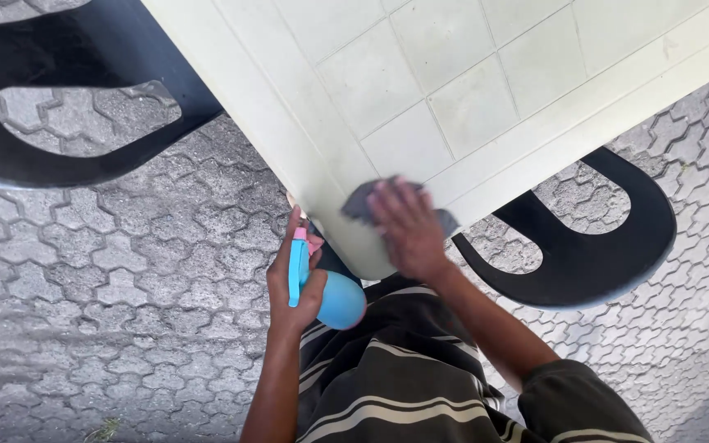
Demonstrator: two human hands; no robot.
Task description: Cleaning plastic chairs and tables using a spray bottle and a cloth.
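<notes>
My left hand [290, 283] grips a light blue spray bottle [340, 300] with a pink nozzle, held just below the near corner of a cream plastic table [453, 90]. The bottle's trigger sits under my fingers. My right hand [408, 231], blurred by motion, presses a grey cloth [360, 199] flat onto that corner of the table top. The cloth shows at both sides of the hand. The table top has a square grid pattern and a smooth rim.
A black plastic chair arm [84, 107] reaches in at the upper left. Another black chair arm [592, 262] curves at the right, beside the table edge. Grey interlocking paving stones [125, 328] cover the ground. My striped dark shirt [387, 385] fills the bottom centre.
</notes>
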